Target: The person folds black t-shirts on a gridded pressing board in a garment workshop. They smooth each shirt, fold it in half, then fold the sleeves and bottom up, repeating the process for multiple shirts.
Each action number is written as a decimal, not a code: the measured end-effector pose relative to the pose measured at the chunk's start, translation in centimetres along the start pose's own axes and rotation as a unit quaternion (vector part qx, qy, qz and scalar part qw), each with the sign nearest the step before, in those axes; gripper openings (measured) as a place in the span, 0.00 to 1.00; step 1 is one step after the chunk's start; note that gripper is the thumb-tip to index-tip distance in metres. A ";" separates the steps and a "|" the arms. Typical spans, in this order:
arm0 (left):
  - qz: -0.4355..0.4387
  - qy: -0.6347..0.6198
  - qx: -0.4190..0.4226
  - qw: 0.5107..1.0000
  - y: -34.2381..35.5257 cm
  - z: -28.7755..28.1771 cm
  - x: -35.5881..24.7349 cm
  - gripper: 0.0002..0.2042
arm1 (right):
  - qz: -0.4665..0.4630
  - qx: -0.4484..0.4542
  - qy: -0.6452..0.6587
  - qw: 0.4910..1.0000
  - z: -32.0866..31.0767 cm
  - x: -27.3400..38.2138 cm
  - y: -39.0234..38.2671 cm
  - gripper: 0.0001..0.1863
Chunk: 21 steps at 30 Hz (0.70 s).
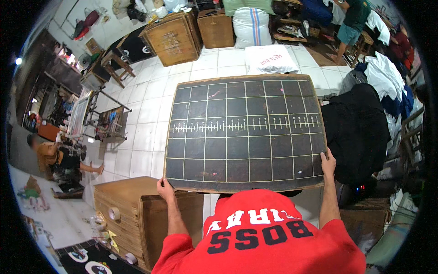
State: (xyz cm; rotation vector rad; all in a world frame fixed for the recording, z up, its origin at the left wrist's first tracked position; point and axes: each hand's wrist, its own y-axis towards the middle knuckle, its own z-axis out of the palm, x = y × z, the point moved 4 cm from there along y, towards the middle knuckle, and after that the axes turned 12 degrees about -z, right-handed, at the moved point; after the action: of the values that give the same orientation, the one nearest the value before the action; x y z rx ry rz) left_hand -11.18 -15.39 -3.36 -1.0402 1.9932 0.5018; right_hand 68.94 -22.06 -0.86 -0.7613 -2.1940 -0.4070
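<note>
A large dark board (237, 148) with a pale grid of lines and a row of ruler-like ticks across its middle spreads in front of me. At its near left corner, my left hand (165, 188) is closed on the edge, thumb uppermost. My right hand (328, 163) grips the right edge a little above the near right corner, its thumb pointing up along the rim. Both hands' other fingers are partly hidden by the board. What lies under the board is hidden, so I cannot tell whether anything besides my hands supports it.
Black cloth (358, 132) is heaped beside the board's right edge. A wooden cabinet (123, 196) with tape rolls stands near left. Beyond the board lies a white package (270, 59). One person (52, 155) sits at far left; another (353, 23) stands at far right.
</note>
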 end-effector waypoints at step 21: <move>-0.189 0.199 0.154 0.949 4.2 5.1 -4.3 0.49 | 0.080 -0.033 -0.227 0.970 1.1 4.6 2.0 0.30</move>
State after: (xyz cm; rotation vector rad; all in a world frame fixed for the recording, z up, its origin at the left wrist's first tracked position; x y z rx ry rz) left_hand -10.78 -7.51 -3.04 -1.3545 2.0507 -0.2402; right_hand 67.18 -18.14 1.97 -1.1512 -2.5232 -0.2412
